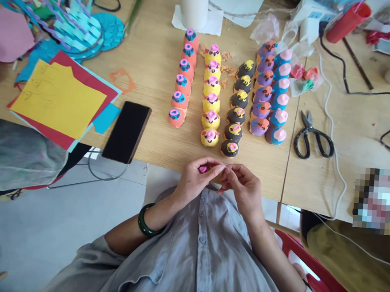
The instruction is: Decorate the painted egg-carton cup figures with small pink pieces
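At the table's front edge, my left hand [196, 175] is closed, with a small pink lump that looks like modelling clay [203, 169] in its curled fingers. My right hand [244, 185] pinches fingertip to fingertip against the left one; whatever lies between the tips is too small to make out. Just beyond my hands stand columns of small rounded clay figures: orange [177, 116], yellow [209, 137], black [230, 148], purple [259, 126] and blue with pink tops [276, 135]. Nearest to my fingers are the front black and yellow ones.
Black-handled scissors [311, 138] lie right of the figures. To the left are a phone [126, 131] and stacked coloured paper [61, 101]. A white cylinder [193, 8], a red tube [349, 22] and a power strip [313, 12] stand at the back. A white cable [331, 111] crosses the right side.
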Demonstrator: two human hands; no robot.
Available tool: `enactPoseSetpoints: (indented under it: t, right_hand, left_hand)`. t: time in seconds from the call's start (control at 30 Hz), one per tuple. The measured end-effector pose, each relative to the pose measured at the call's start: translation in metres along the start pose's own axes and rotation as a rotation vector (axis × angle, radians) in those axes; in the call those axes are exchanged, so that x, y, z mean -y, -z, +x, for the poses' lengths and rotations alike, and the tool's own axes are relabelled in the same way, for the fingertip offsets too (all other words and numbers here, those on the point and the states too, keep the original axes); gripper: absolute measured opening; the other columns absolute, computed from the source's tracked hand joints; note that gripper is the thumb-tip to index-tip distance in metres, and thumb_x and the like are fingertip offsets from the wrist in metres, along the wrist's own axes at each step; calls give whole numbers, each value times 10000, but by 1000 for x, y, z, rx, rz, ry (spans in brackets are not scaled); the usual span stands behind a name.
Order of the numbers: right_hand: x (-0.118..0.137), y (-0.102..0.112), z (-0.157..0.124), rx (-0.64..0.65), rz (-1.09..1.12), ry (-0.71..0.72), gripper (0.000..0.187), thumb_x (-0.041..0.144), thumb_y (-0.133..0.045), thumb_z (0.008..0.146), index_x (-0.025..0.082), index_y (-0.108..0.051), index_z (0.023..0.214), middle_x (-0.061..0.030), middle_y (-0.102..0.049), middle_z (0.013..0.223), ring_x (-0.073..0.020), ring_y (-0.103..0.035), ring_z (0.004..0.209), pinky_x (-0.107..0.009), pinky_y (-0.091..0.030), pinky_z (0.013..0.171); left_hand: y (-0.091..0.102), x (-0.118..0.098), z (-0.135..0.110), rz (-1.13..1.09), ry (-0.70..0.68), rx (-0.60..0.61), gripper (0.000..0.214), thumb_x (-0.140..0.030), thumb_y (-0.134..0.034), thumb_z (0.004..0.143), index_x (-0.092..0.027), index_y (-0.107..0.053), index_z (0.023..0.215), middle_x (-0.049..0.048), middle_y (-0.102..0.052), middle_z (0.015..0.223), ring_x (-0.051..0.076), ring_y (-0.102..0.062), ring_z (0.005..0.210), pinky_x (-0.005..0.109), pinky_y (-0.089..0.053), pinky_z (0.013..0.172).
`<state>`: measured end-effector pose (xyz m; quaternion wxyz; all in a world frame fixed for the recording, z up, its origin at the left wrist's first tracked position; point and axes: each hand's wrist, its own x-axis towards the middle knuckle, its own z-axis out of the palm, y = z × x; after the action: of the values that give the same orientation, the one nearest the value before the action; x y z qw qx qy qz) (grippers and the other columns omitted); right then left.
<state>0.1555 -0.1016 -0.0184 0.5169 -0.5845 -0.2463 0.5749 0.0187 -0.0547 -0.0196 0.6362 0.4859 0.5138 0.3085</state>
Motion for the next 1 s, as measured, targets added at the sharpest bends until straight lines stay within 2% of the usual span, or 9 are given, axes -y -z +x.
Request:
enactPoseSetpoints:
  t: [0.2, 0.33, 0.6, 0.8, 1.0]
  right_hand:
    - [2, 0, 4, -28, -37, 19, 354, 506, -799, 773, 173, -685, 812, 27, -623, 626, -105, -587, 479, -251, -592, 429]
    - [4, -2, 6, -56, -25, 44, 361, 513, -793, 777, 179, -680, 856, 36, -615, 617, -107, -579, 478, -239, -569, 410]
    - [-1, -4, 8, -71, -33, 119, 287, 466, -744, 842, 199, -650, 886, 44, -619, 622, -103, -580, 480, -229, -569, 451]
    - [-4, -3, 6, -33, -84, 122, 286, 474, -713, 866, 197, -650, 895, 46, -610, 635, -100, -579, 480, -226, -569, 450]
    - [-4, -5, 2, -16, -107, 121, 278, 469, -710, 868, 203, -637, 890, 50, -612, 629, -98, -575, 475, -217, -552, 440]
  left_hand:
    - [-2, 2, 6, 200, -289, -61, 123, -239, -678, 879, -160, -771, 860, 15, -714, 762, 93, -539, 619, 212, -423, 585]
    - [-3, 1, 8, 266, -369, -68, 149, -261, -659, 918, -162, -766, 888, 24, -721, 790, 109, -594, 666, 220, -444, 611]
    - [-4, 2, 9, 310, -395, -83, 158, -275, -656, 925, -173, -775, 905, 18, -706, 771, 110, -579, 647, 226, -443, 605]
    - [0, 1, 7, 264, -350, -61, 246, -290, -673, 910, -167, -769, 1100, 45, -766, 917, 117, -608, 689, 224, -467, 626]
    - [3, -1, 4, 270, -310, -36, 178, -302, -672, 901, -170, -792, 912, 52, -766, 865, 144, -655, 758, 229, -486, 678]
